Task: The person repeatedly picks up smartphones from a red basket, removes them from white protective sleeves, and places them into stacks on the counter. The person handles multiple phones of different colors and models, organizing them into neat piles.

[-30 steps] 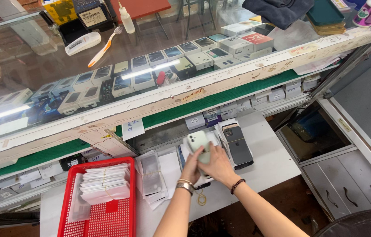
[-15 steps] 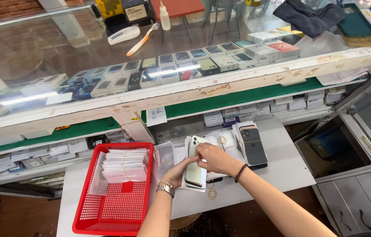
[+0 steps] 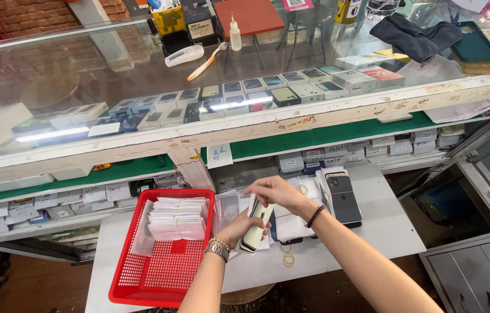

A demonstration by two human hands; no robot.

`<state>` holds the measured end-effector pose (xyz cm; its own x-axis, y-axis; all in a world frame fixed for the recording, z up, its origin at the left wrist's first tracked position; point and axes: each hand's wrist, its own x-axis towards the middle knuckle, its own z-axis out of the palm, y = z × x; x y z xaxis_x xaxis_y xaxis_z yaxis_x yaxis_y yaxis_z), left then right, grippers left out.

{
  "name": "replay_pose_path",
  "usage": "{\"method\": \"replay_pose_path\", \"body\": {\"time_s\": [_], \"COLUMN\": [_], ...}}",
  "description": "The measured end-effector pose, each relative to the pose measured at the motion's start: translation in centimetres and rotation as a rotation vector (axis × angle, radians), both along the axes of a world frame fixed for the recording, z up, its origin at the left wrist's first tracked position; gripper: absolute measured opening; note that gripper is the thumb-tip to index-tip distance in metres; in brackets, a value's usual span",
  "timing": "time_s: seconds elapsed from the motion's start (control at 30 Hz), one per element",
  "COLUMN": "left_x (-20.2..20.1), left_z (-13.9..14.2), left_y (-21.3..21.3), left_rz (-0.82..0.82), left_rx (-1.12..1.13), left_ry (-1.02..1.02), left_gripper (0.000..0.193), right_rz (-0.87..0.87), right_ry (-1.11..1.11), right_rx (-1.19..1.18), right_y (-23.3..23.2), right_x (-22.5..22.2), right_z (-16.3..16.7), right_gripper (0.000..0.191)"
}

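My left hand [image 3: 239, 227] is closed around a pale smartphone [image 3: 255, 227], gripping it upright and tilted just above the white counter [image 3: 384, 229], while my right hand [image 3: 275, 190] reaches over it with fingertips pinched on the phone's top edge. I see the long glass display case [image 3: 141, 75] running across the back, filled with boxed phones. A red mesh basket [image 3: 158, 272] sits to the left of my hands, holding stacked white packets [image 3: 176, 217]. A dark phone [image 3: 343, 197] lies on a stack to the right. Small rubber bands [image 3: 287, 258] rest on the counter below the held phone.
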<state>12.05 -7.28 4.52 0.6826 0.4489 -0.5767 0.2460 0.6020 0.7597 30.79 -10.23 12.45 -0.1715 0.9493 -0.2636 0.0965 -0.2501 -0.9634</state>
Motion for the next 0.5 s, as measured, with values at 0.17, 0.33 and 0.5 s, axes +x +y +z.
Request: {"method": "replay_pose_path", "body": {"time_s": [0.17,0.33,0.5], "left_x": [0.1,-0.6,-2.0], "left_z": [1.0,1.6,1.2], "left_y": [-0.1,0.0,0.1], "left_rz": [-0.103,-0.076,0.080], "left_rx": [0.010,-0.094,-0.390], "left_ry": [-0.015,-0.190,-0.490], "left_gripper": [0.059,0.052,0.051], "right_rz": [-0.310,-0.410,-0.555], "right_ry": [0.229,0.489,0.408], "right_rx": [-0.094,-0.210,-0.192], "right_y": [1.4,1.5,-0.1], "right_x": [2.5,6.9,7.6], "right_z": [-3.2,-8.1,-8.7], "right_gripper": [0.032,0.036,0.046]}}
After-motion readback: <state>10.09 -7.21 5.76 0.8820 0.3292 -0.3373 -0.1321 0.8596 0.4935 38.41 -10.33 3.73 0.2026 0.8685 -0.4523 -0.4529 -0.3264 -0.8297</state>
